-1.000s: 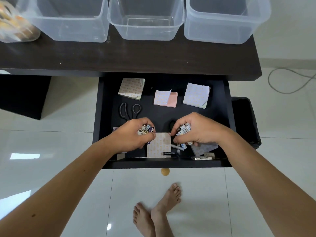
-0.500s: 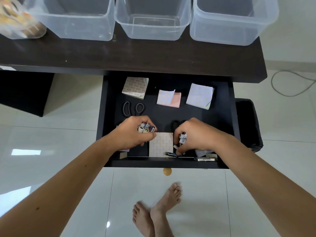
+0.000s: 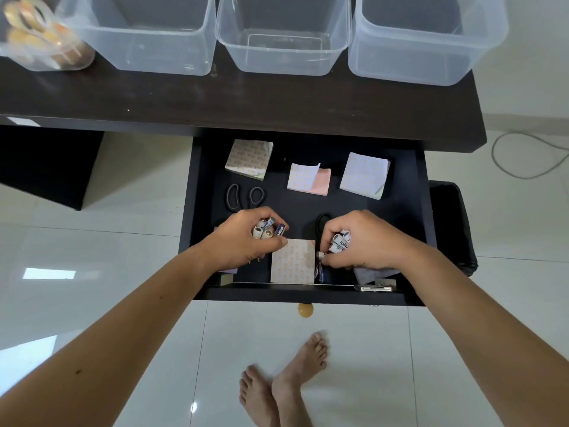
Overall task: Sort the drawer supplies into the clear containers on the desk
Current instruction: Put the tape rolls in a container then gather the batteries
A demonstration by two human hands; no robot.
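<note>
The dark drawer (image 3: pixel 200 211) is pulled open below the desk. My left hand (image 3: pixel 243 241) is closed around a bundle of batteries (image 3: pixel 266 230) at the drawer's front left. At the front right my right hand (image 3: pixel 360 241) holds more white batteries (image 3: pixel 340 241), and its fingertips pinch another battery (image 3: pixel 320 255) that lies on the drawer floor. A patterned note pad (image 3: pixel 292 261) lies between the hands. Three more paper pads (image 3: pixel 249 158) (image 3: pixel 308 180) (image 3: pixel 363 175) sit at the back. Black scissors (image 3: pixel 244 197) lie at the left; a second pair (image 3: pixel 323 221) is partly hidden by my right hand.
Three clear containers (image 3: pixel 144 35) (image 3: pixel 283 38) (image 3: pixel 428 41) stand in a row on the dark desk (image 3: pixel 246 100). A clear tub of tape rolls (image 3: pixel 40 41) is at the far left. A black bin (image 3: pixel 452 226) stands right of the drawer. My bare feet (image 3: pixel 283 383) are below.
My right hand has shifted a little and its fingertips now reach down to a loose battery by the pad. My left hand stays put with its batteries. The view has tilted slightly.
</note>
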